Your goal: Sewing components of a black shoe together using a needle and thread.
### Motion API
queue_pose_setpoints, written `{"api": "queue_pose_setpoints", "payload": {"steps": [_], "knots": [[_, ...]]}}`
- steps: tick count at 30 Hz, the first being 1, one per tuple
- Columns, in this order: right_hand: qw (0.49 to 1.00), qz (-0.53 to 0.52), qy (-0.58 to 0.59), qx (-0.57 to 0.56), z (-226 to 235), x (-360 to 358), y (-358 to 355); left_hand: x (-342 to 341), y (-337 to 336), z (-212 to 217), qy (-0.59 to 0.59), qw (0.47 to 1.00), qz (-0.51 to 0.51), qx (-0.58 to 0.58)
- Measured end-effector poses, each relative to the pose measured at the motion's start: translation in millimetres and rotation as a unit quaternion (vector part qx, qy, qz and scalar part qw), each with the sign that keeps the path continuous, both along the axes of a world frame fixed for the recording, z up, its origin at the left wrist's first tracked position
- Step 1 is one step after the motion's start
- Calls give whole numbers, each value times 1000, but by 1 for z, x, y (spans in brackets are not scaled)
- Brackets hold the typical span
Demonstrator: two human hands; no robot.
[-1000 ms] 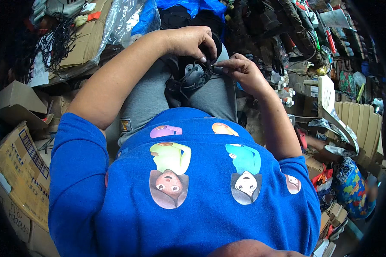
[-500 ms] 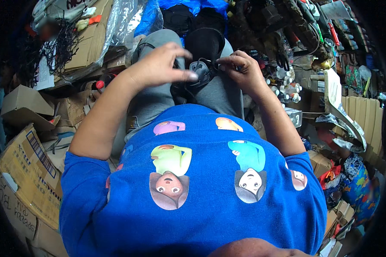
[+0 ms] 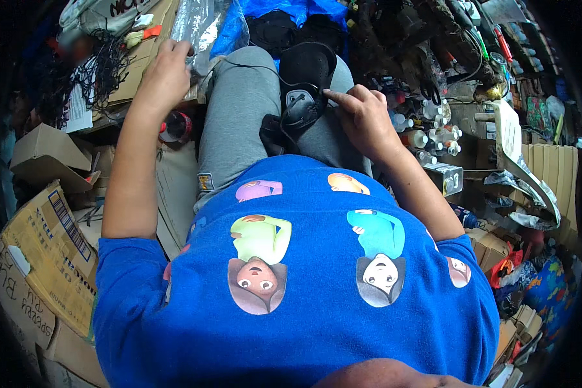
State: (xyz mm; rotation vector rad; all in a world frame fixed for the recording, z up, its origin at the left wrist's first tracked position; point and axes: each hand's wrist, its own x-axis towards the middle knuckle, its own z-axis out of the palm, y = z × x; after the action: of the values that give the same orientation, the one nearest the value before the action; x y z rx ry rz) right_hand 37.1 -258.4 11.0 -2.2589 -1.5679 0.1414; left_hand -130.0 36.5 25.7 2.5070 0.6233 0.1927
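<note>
A black shoe [image 3: 307, 68] lies across my lap, its opening and laced part toward me and its dark end pointing away. From it a thin black cord [image 3: 257, 65] runs over my left knee toward my left hand [image 3: 167, 74]. That hand is raised out to the left, fingers closed on the cord; its fingertips are partly hidden. At the shoe's right edge my right hand [image 3: 362, 113] pinches with the forefinger stretched along it and the other fingers curled. What lies under that thumb is hidden.
More black shoes [image 3: 271, 31] lie on blue plastic ahead. Small bottles [image 3: 441, 134] crowd the right side, with a white curved frame [image 3: 512, 139] beyond. Left are cardboard boxes [image 3: 52, 152], tangled black laces [image 3: 103, 68] and a dark bottle with a red label [image 3: 176, 127].
My left hand has moved from above the shoe far out to the left, drawing the cord across my knee. The right hand stays beside the shoe.
</note>
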Motion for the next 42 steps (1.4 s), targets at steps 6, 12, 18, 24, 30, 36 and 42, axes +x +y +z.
{"api": "queue_pose_setpoints", "payload": {"steps": [6,12,18,24,30,36,42], "knots": [[998,-10,-61,-7,1,-6,0,0,-54,-16,-83,991,-109,-11],[968,-12,247,-44,5,24,0,42,-65,-29,-160,980,-113,48],[998,-14,40,-41,5,7,-1,38,-32,-32,-19,989,-145,-12],[999,-6,4,-47,11,11,9,15,-53,-20,-130,986,-99,-31],[999,7,-28,20,3,7,14,12,-83,-20,-116,984,-107,86],[991,-13,128,-25,1,28,6,46,-82,-40,-219,965,-143,-26],[959,-20,272,-76,1,49,15,58,-80,-47,-189,963,-182,-59]]}}
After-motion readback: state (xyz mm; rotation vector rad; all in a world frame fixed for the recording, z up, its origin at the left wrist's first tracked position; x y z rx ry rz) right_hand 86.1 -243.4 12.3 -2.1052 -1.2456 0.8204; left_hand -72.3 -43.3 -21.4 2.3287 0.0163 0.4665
